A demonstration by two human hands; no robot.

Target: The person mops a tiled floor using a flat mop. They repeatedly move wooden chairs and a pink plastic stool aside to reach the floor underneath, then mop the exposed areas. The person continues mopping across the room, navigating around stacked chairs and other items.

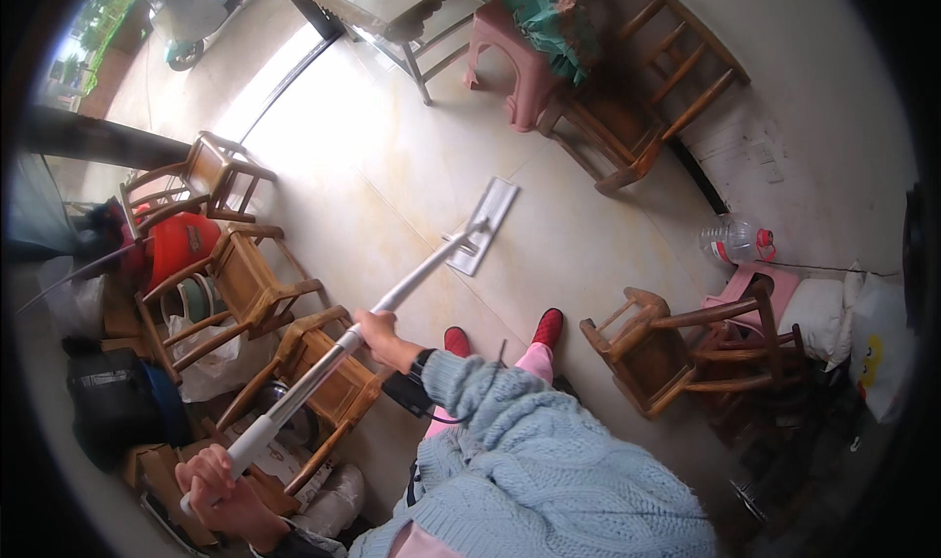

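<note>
1. The mop [392,293] slants from 7 o'clock up to its flat head [484,223] on the floor [392,166] near centre.
2. The left hand [211,480] wraps the grip end; the right hand [380,335] is closed mid-pole.
3. It is probably a light, stiff pole, best held with hands wide apart.

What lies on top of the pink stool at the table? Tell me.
A crumpled green cloth or bag lies on the pink stool, spilling toward the wooden chair beside it. It covers part of the seat; anything beneath it is hidden.
</note>
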